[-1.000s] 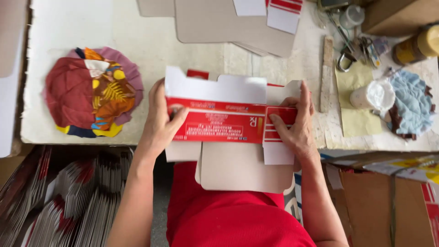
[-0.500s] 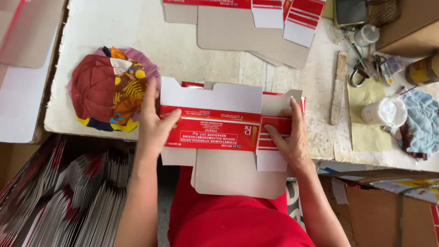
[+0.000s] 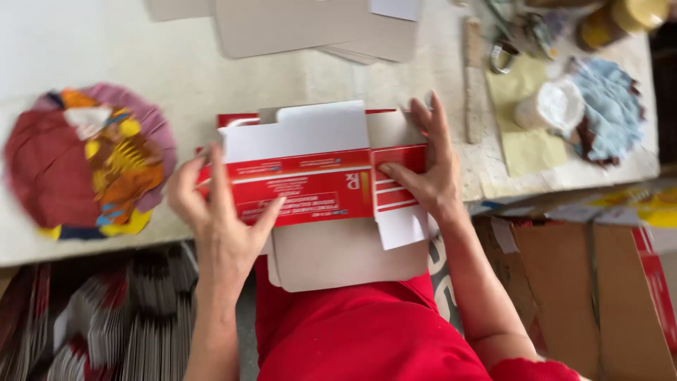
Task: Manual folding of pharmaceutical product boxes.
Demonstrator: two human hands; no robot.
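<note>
At the near edge of the bench (image 3: 84,42), at about six o'clock from its middle, we see one flat red-and-white carton blank (image 3: 310,190) lying half over the edge, above a red-clad lap. Two hands work it. The left hand (image 3: 222,226) presses at the blank's nine o'clock end, thumb over the red panel, fingers spread: a flat pinch on the card, not a closed fist. The right hand (image 3: 430,169) lies at its three o'clock end, palm down, fingers splayed across the striped flap. We judge the step to be folding along the scored lines; the next move would call for holding one panel firm while the other turns up. At nine o'clock lies one round patchwork cloth (image 3: 88,162); at two o'clock one blue cloth (image 3: 610,106); at twelve o'clock several loose card sheets (image 3: 282,25), too overlapped to count.
</note>
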